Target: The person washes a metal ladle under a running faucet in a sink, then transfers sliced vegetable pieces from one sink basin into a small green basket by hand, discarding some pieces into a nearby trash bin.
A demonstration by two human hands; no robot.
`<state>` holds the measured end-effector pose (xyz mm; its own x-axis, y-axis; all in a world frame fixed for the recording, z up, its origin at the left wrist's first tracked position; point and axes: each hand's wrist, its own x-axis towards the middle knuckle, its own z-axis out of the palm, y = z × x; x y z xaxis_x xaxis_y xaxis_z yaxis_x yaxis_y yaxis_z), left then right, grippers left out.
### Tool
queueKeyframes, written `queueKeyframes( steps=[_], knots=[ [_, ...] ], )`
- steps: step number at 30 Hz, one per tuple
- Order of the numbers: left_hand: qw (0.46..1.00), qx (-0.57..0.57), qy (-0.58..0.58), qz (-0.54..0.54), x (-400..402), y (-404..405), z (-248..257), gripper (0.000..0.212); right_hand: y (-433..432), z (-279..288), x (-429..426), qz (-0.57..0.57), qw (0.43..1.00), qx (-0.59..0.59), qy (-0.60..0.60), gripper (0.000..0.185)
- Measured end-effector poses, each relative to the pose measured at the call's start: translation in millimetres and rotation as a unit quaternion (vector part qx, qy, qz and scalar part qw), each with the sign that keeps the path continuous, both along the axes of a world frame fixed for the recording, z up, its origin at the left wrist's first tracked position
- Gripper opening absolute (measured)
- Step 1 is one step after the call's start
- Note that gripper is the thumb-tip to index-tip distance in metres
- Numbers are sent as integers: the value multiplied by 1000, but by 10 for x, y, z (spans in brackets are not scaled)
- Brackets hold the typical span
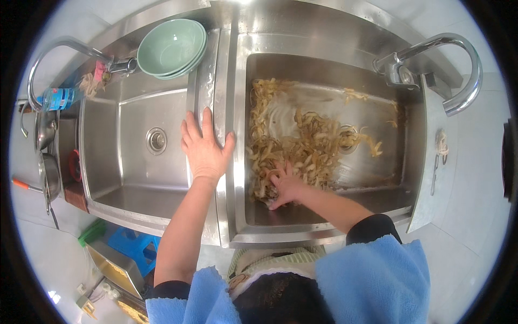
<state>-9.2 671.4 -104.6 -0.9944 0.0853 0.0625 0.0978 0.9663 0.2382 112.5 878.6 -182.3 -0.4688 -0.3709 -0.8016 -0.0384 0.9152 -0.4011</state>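
Observation:
My left hand (205,156) lies flat with fingers spread on the steel divider (227,194) between two sink basins. It holds nothing. In the right basin (376,202), my right hand (288,187) reaches down into a heap of vegetable peelings (317,150), thumb and fingers spread wide around some of them. Its fingertips are partly hidden among the peelings, which look like potato peel. More peelings run up the basin's left side and partly cover the drain (348,139).
Stacked pale green bowls (172,46) stand at the back of the left basin (149,109). Curved chrome faucets rise at the left (60,42) and right (471,52). A plastic bottle (60,99) and metal pans (49,174) are at far left. A blue plastic stool (131,247) stands below.

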Motion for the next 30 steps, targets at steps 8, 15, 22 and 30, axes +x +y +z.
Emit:
queueKeyframes(
  steps=[8, 15, 22, 30],
  knots=[
    [1000, 1, -12, -4, 9, 22, 5, 80, -229, -250, 125, 14, 987, 101, 121, 90],
    [1000, 4, -8, -4, 3, 17, 17, 80, 26, -468, -81, -33, 988, 1, 150, 83],
    [1000, -3, -2, -7, 14, 42, 0, 80, -106, -443, -16, -74, 968, 89, 223, 79],
    [1000, -2, -9, -7, 16, 38, 47, 79, 322, -499, -397, -169, 977, 24, 125, 70]
  ],
)
